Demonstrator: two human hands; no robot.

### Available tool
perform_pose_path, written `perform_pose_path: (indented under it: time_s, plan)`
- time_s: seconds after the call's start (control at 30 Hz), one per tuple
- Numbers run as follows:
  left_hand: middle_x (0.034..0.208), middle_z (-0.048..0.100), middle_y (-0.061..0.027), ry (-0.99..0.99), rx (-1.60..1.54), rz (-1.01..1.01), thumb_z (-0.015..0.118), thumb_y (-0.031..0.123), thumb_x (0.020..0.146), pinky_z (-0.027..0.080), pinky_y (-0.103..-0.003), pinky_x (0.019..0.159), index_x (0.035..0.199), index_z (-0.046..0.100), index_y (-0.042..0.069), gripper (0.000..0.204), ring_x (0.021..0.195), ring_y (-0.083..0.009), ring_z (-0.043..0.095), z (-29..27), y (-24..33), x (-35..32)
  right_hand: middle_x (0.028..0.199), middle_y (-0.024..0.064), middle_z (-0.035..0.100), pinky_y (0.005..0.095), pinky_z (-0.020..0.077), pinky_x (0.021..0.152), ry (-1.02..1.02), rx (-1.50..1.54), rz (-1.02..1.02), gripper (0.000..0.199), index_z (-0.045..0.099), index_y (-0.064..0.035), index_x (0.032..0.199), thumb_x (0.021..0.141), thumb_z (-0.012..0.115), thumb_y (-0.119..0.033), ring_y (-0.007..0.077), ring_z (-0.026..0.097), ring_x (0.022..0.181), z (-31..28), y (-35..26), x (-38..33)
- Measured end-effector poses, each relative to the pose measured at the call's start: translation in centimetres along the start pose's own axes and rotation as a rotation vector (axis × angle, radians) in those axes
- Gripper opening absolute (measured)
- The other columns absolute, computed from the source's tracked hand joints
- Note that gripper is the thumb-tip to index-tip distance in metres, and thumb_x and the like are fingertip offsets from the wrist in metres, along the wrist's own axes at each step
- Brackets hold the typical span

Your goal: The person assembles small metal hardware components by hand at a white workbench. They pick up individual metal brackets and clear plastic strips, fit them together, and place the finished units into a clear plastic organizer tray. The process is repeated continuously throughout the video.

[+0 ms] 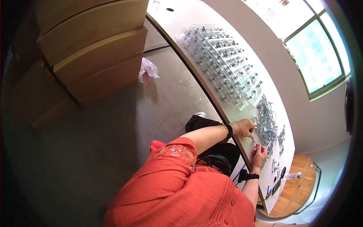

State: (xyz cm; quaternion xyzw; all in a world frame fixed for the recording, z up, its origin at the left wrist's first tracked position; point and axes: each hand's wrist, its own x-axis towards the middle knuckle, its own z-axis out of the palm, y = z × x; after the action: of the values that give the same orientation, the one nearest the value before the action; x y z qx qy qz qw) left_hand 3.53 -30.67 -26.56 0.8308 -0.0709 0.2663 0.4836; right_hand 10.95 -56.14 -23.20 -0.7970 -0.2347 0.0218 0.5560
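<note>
A small, thin greyish piece (253,140) is between the person's two hands, just above the near edge of a white table (193,13). Its upper end is at the fingertips of the left hand (244,127); its lower end reaches toward the fingertips of the right hand (259,155). Its long axis seems to slant down and to the right, from one hand to the other. The piece is tiny and blurred, its ends covered by fingers, so its full shape is hard to make out. The left thumb and fingers are pinched together on it. The right fingers are curled closely, thumb near the fingertips; whether they grip it cannot be told. Just beyond the hands lies a tangled heap of grey metal parts (266,117). Farther along the table stand clear plastic trays (242,106) holding rows of small dark parts.
</note>
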Motion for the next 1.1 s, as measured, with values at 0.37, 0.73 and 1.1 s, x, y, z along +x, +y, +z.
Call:
perform_pose_path:
  time_s: [0.37,0.73,1.1]
  plan:
    - [0.090,0.076,-0.0165,0.035,-0.065,0.048,0.087,0.026,0.075,0.060,-0.045,0.082,0.084,0.076,0.005,0.025,0.091,-0.0369,0.075,-0.2,0.1,-0.4,0.077,-0.0026,0.066,0.0215,0.0481,0.059,0.001,0.058,0.006,0.019,0.069,-0.0083,0.101,0.110,0.077,-0.023,0.0047,0.058,0.063,0.0,0.4,0.0]
    - [0.090,0.074,-0.0167,0.062,-0.130,0.048,0.087,0.020,0.076,0.059,-0.045,0.079,0.081,0.073,0.002,0.023,0.089,-0.0364,0.073,-0.9,0.8,-1.2,0.076,-0.0026,0.066,0.0213,0.0467,0.059,0.012,0.021,-0.023,0.019,0.069,-0.0085,0.101,0.110,0.076,-0.024,0.0044,0.056,0.062,0.5,-0.3,-0.9]
    - [0.088,0.071,-0.0142,0.085,-0.148,0.058,0.086,0.015,0.081,0.055,-0.045,0.083,0.084,0.068,0.003,0.021,0.089,-0.0356,0.069,-1.6,1.3,-1.9,0.077,-0.0041,0.065,0.0197,0.0439,0.062,-0.025,0.084,0.004,0.019,0.071,-0.0078,0.106,0.112,0.074,-0.026,0.0033,0.055,0.065,0.8,-0.2,-0.9]
